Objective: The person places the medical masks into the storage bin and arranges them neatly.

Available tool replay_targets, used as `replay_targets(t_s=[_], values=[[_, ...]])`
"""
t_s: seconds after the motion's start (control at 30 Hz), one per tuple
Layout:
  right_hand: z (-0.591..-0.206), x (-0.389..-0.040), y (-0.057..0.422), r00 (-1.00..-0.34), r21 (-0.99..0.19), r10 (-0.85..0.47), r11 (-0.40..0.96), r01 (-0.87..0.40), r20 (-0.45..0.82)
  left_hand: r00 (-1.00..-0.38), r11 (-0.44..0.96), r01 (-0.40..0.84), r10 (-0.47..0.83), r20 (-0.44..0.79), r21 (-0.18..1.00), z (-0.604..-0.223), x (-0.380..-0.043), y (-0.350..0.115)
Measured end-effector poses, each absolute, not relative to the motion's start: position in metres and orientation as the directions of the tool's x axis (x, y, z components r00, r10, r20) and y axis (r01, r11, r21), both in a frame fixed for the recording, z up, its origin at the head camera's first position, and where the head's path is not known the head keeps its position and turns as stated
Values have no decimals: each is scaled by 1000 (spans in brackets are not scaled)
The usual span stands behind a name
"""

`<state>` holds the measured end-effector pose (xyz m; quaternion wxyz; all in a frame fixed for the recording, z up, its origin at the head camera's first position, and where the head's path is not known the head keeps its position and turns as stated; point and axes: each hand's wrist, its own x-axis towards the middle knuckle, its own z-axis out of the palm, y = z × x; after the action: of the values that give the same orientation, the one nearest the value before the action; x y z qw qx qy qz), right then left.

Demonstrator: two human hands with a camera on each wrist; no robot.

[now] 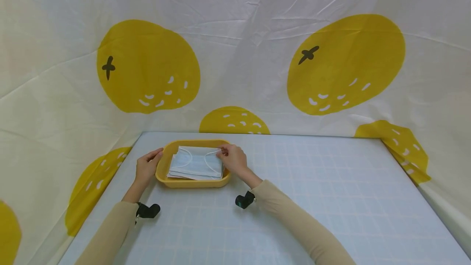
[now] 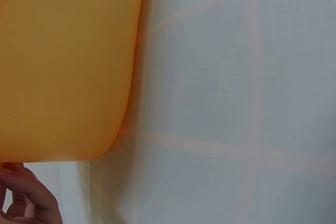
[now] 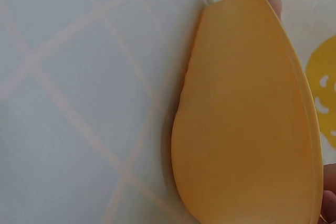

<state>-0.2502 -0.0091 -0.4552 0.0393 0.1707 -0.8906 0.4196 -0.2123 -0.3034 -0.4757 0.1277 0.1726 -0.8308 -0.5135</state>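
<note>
A yellow plastic basket (image 1: pixel 211 183) with rounded corners stands on the table and holds a stack of light-blue disposable face masks (image 1: pixel 196 162) with white ear loops. At the basket's left end my left hand (image 1: pixel 146 169) grips the rim between thumb and fingers. My right hand (image 1: pixel 234 159) reaches over the right end, its thumb and forefinger pinching the top mask near its upper right corner. In the left wrist view, curled fingers (image 2: pixel 31 195) show beside the basket's wall (image 2: pixel 63 72). The right wrist view has mostly the basket's outer side (image 3: pixel 241 108); the right fingertips are hidden there.
A pale blue checked cloth (image 1: pixel 312 199) covers the table. Behind and beside it hangs a white curtain (image 1: pixel 243 72) with large yellow fruit prints. The basket is near the table's back left, close to the curtain. Small black cameras (image 1: pixel 149 211) sit at both wrists.
</note>
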Motion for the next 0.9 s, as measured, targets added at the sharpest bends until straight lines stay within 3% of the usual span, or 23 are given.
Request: replay_targets(t_s=[0.53, 0.7, 0.9], values=[[-455, -244, 3, -902, -734, -316, 530, -424, 293, -906, 429, -141, -418, 58, 893, -475, -212, -304], [-457, -242, 28, -858, -692, -304, 508, -513, 414, -919, 469, -150, -390, 52, 871, -473, -209, -306], [-461, -249, 87, -777, -590, -243, 531, -608, 581, -967, 633, -109, -246, 66, 766, -459, -200, -319]])
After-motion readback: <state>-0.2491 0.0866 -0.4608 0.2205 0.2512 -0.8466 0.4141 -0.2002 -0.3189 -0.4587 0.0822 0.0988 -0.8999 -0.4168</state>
